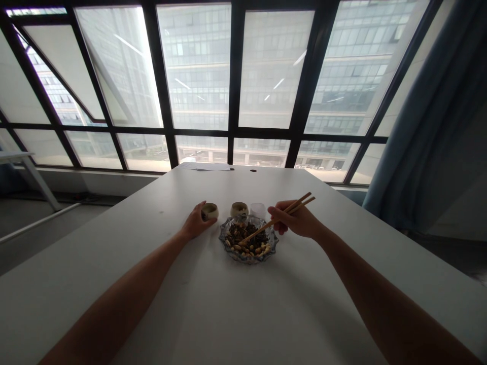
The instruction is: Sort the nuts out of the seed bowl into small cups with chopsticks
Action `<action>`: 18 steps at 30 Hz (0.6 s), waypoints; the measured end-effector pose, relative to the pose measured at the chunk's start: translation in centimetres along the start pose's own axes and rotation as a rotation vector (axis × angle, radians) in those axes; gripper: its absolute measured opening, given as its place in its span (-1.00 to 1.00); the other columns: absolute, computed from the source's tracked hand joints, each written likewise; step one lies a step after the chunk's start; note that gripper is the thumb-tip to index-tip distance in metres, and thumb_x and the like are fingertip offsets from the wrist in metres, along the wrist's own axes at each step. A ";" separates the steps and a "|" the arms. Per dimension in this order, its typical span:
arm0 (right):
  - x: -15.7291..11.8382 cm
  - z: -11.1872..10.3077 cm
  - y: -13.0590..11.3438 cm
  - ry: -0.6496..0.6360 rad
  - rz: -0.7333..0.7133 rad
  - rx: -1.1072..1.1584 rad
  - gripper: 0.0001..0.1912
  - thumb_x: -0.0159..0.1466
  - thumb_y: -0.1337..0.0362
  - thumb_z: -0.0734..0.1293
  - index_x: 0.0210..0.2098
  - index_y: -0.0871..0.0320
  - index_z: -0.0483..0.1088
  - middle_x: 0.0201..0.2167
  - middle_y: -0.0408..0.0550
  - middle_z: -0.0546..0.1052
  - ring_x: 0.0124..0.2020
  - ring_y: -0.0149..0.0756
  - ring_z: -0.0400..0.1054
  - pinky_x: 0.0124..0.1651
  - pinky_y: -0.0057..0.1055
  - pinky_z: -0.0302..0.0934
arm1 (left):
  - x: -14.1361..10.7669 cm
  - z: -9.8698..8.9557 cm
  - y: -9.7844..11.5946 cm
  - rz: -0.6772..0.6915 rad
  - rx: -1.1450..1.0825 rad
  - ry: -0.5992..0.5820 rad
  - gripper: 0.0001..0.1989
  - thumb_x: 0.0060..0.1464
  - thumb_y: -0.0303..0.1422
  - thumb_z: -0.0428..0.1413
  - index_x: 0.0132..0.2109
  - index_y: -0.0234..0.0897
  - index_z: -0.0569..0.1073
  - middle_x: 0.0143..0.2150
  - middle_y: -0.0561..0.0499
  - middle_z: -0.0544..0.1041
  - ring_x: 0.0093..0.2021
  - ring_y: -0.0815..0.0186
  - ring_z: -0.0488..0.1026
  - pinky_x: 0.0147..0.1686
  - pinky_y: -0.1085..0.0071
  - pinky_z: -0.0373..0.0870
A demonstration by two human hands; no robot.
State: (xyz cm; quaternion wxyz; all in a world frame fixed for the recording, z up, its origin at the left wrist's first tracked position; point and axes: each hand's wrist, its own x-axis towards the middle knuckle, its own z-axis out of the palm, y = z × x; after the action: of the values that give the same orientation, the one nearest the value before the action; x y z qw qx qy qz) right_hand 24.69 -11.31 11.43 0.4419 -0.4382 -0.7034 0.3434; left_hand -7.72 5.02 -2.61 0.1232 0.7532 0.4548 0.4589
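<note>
My right hand (pixel 292 218) is closed around a pair of wooden chopsticks (pixel 262 229), their tips down among the nuts in a scalloped glass bowl (pixel 249 259). Pale nuts (pixel 262 249) lie at the bowl's near side, with darker small pieces (pixel 238 230) toward the back. To the left of the bowl, my left hand (pixel 197 221) wraps its fingers round a small light-coloured cup (pixel 210 209) standing on the table. A similar cup (pixel 239 208) stands just behind the bowl, and beside it is a small translucent container (pixel 257 209).
All of this stands on a long white table (pixel 236 314). Sheets of paper (pixel 209 166) lie at its far end, near two dark round holes. Beyond is a wall of windows (pixel 198 76), with a blue curtain (pixel 411 126) on the right and another white table (pixel 23 157) at the left.
</note>
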 end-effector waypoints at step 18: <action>-0.2 1.3 -0.6 -0.040 -0.010 0.010 -0.43 0.15 -0.24 0.41 -0.55 0.19 0.43 -0.70 -0.08 0.51 -0.72 -0.40 0.38 -0.69 -0.55 0.24 | -0.1 -0.2 0.3 -0.017 0.022 -0.028 -0.15 -0.06 -0.07 0.30 0.30 -0.35 0.26 0.26 -0.34 0.41 0.26 -0.08 0.38 0.24 0.02 0.34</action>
State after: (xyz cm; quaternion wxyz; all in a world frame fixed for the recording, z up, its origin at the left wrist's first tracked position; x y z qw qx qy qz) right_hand 23.37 -11.86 11.38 0.4314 -0.4257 -0.7126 0.3534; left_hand -7.68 4.73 -2.34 0.1252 0.7570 0.4647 0.4419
